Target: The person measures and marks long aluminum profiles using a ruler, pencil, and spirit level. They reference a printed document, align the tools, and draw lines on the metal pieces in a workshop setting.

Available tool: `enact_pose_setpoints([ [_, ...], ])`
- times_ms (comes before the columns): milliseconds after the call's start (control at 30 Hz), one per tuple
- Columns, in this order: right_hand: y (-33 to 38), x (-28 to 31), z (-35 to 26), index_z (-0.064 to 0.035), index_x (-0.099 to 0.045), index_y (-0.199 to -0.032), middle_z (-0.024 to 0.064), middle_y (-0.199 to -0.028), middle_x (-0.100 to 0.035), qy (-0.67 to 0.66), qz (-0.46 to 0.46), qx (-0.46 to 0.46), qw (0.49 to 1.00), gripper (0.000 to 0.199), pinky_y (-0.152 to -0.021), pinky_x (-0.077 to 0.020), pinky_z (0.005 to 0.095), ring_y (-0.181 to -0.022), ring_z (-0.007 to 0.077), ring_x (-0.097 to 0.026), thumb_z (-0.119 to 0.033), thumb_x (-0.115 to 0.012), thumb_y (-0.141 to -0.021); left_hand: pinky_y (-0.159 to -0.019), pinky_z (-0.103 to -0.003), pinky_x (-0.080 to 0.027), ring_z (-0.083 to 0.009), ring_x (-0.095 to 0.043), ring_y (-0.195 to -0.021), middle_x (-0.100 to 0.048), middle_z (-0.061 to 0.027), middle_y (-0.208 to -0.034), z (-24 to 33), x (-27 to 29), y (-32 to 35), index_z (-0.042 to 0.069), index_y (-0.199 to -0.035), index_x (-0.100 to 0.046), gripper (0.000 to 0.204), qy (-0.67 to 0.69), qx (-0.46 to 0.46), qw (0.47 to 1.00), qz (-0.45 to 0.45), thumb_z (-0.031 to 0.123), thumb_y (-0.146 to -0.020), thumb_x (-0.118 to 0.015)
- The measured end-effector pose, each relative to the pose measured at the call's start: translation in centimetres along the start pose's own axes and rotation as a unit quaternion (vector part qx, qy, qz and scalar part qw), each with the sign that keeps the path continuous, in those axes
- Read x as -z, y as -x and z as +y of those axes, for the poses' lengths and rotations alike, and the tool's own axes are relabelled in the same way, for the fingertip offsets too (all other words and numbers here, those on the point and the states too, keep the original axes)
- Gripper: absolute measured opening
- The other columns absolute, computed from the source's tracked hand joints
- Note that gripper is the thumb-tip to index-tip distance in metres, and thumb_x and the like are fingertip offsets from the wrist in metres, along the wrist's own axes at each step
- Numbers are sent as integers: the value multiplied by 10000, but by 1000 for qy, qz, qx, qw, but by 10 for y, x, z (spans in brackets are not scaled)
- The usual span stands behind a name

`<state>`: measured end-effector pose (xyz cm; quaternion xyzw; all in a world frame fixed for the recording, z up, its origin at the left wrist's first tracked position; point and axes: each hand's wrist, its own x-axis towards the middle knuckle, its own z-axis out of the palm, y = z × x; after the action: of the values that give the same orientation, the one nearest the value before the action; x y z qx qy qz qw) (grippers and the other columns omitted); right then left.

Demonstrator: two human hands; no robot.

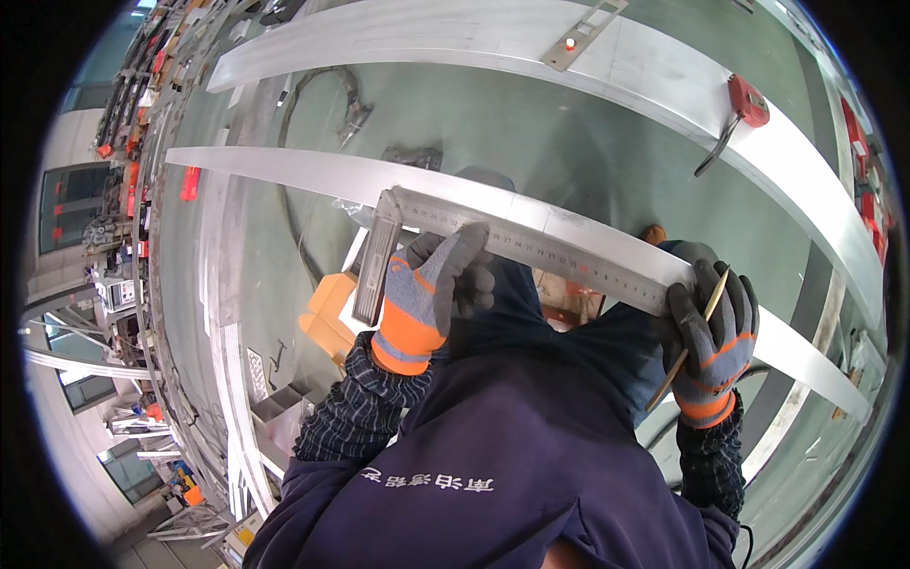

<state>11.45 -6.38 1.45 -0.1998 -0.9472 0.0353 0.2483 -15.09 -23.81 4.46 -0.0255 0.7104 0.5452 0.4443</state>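
A metal try square [540, 245], with a graduated blade and a thick grooved stock, lies along a long silver metal bar [313, 169] in front of me. The stock hangs down toward me past the bar's near edge. My left hand [427, 289], in a grey and orange work glove, is closed on the blade near the stock. Its fingertips are curled and partly hidden. At the blade's right end, my right hand [718, 337], gloved the same way, pinches the blade. A thin pencil [667, 379] sits between that hand's fingers, slanting down to the left.
A second, wider metal bar [455, 33] runs farther off. On it rest a red tape measure [749, 101] with a dark strap and a slotted metal plate [572, 55]. A power tool [414, 156] lies beyond the near bar. An open cardboard box [329, 313] stands left.
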Motion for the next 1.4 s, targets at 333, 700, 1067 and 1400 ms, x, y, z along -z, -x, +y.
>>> enact_pose_setpoints([
  [333,3,5,1,-82,-753,-1119,245,-1293,-697,0,-17,6,1000,350,-1036,-494,619,-1220,476,-647,-180,-818,-790,-478,-299,-471,-168,-611,-537,-654,-78,-690,-12,4,-6,11,-954,-671,289,-42,-76,996,-32,279,-1058,-645],
  [700,-1,8,1,-120,-748,-1275,210,-1351,-685,-37,49,38,997,372,-1027,-515,590,-1166,448,-654,-183,-689,-913,-579,-316,-543,-179,-683,-675,-710,-51,-845,-25,24,-14,56,-1233,-672,358,-252,-364,895,-60,182,-913,-772],
  [1067,8,2,3,-131,-750,-1231,177,-1361,-677,-22,26,23,999,354,-1030,-500,591,-1191,426,-638,-254,-740,-900,-669,-322,-587,-200,-708,-773,-701,-37,-898,-64,37,-41,119,-1429,-580,600,-263,-415,862,-123,92,-866,-784],
  [1400,8,-11,-1,-137,-722,-1002,212,-1158,-698,-17,90,33,995,344,-904,-526,596,-1051,446,-666,-244,-797,-684,-673,-328,-598,-176,-714,-791,-719,-67,-906,-55,28,-35,60,-1446,-556,545,-187,-340,908,-160,141,-950,-767],
])
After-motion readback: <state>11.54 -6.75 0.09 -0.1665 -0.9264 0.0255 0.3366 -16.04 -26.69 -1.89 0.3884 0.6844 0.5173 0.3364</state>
